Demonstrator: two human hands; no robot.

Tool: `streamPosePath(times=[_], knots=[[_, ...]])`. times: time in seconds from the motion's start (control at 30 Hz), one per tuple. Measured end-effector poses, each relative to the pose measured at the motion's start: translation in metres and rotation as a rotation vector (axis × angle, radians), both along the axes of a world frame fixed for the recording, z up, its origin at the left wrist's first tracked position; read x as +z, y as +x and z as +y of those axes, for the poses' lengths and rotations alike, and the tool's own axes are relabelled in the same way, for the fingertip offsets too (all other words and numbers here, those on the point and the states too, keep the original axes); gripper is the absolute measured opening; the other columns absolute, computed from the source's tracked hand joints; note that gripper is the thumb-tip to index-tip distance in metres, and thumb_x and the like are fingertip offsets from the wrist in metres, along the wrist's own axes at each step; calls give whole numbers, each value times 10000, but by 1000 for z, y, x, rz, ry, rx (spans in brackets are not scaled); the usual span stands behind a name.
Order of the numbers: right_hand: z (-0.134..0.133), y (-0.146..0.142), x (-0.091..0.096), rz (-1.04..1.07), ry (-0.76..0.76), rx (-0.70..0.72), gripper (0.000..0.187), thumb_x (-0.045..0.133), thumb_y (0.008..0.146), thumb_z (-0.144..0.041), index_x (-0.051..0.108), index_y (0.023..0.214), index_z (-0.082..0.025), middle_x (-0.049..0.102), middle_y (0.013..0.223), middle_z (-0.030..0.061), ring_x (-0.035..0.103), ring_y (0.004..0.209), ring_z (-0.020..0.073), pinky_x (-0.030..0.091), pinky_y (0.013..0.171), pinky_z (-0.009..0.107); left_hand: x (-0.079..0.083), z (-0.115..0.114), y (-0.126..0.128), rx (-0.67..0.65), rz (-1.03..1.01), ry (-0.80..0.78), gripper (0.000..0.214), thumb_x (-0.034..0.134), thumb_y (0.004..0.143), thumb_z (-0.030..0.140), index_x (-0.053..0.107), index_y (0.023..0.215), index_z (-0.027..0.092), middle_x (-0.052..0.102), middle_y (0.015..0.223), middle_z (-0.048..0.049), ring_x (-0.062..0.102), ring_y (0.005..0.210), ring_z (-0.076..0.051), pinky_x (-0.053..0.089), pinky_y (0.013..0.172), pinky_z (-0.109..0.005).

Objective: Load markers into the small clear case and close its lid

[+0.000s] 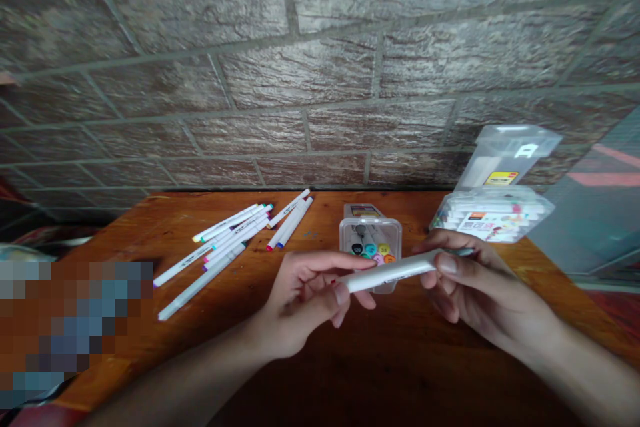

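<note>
Well left of the clear marker case point(370, 221), a loose group of white-barrelled markers point(235, 240) lies slantwise on the wooden tabletop point(325, 220), several overlapping. Visible end colours include yellow, green, magenta and purple; the nearest barrel is greyer. Between that group and the case, nearer the case, lie three further markers point(293, 223): two side by side, with red and blue ends, and one aslant just beside them.

The left hand point(306, 293), in front and to the left of the case, is closed narrowly, thumb and fingers pinching the left end of the held marker point(395, 270). This marker is white with dark print, too small to read. It is suspended in front of the case, tilted slightly up to the right, hiding part of it from view.

The case contains markers on end, with coloured, numbered ends; a black one reads 120.

The right hand point(475, 287), in front and to the right of the case, grips the marker's other end between thumb and fingers; a grey-green tip protrudes beyond.

Farther right of the case stand a printed clear box point(493, 220) and, behind it, a tall transparent container point(507, 150) with a yellow label. A brick-patterned wall point(250, 80) rises behind the case.
</note>
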State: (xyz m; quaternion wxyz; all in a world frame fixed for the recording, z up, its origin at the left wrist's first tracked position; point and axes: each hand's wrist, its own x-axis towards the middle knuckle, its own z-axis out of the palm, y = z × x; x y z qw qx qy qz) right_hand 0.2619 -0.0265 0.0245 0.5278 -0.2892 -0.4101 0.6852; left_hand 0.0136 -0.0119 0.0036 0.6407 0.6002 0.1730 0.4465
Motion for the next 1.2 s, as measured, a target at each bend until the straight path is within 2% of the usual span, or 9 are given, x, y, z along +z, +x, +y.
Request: streamPosePath(times=[0.3, 0.77, 1.07, 1.2], knots=[[1, 0, 3, 30, -31, -3, 179, 941, 757, -281, 797, 829, -202, 779, 644, -1, 656, 388, 86, 539, 381, 110, 2, -2, -2, -35, -24, -8, 374, 679, 1001, 344, 747, 1341, 204, 831, 1016, -171, 560, 556, -98, 431, 535, -226], [1, 0, 3, 51, -18, 26, 146, 915, 795, -254, 789, 824, -185, 788, 662, -8, 679, 397, 87, 559, 392, 108, 4, -1, -1, -49, -25, -38, 357, 679, 1000, 369, 768, 1313, 220, 838, 1000, -159, 561, 548, -89, 416, 525, -211], [2, 0, 2, 59, -7, 37, 126, 902, 817, -269, 796, 840, -205, 792, 674, -19, 680, 398, 85, 564, 392, 113, 4, -1, -2, -75, -56, -36, 378, 632, 1013, 332, 747, 1343, 187, 833, 1025, -172, 580, 570, -109, 426, 534, -232], [2, -1, 2, 45, -2, 31, 145, 893, 828, -279, 782, 785, -197, 782, 666, -18, 664, 387, 77, 557, 383, 113, 5, -2, -1, -68, -78, -49, 387, 609, 1011, 307, 748, 1338, 154, 831, 1025, -183, 583, 569, -118, 428, 531, -243]])
